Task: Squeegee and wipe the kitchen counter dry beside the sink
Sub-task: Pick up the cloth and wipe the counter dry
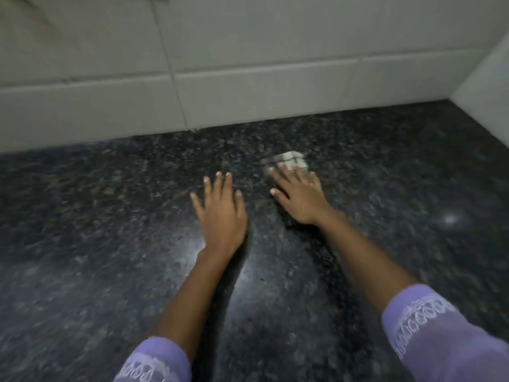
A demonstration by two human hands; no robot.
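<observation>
Head view: a pale, folded checked cloth (289, 161) is being pressed flat against the dark speckled granite counter (110, 216) by the right hand (298, 197), whose fingers are being held spread and extended over the cloth rather than curled round it, a hold that is judged to be spreading pressure for wiping. The left hand (220, 213) is being kept open, palm down and empty, just beside the right, apparently as a brace while the body is being leaned forward. The cloth is lying in the middle of the counter, nearer the white tiled back wall (248, 78) than the near edge, and only its far end is showing beyond the fingertips. Its long axis is being judged as running roughly left to right, parallel to the wall, though blur is leaving this uncertain. Lilac sleeves with white lace trim (429, 326) are being worn pushed above the wrists. No squeegee or sink is being shown.
</observation>
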